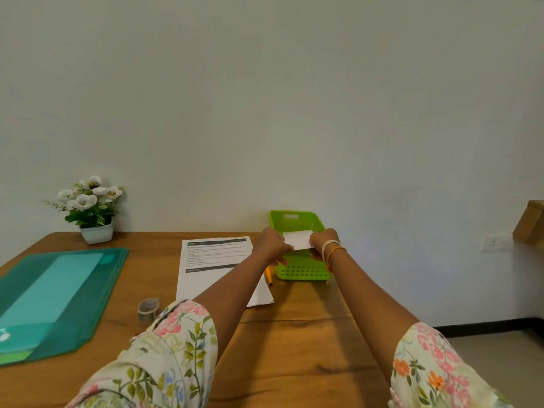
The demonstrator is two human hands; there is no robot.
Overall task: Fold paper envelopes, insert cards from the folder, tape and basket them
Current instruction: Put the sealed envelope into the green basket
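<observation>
Both arms reach far forward over the wooden table. My left hand and my right hand each pinch one end of a small white folded paper envelope, held flat just above the green plastic basket at the table's far edge. What lies inside the basket is hidden. A printed white sheet lies left of the basket, partly under my left forearm. The translucent green folder with pale paper inside rests at the near left. A roll of patterned tape stands by my left elbow.
A yellow pencil lies between the sheet and the basket. A white pot of artificial white flowers stands at the far left by the wall. A wooden shelf corner juts out at the right, beyond the table's edge.
</observation>
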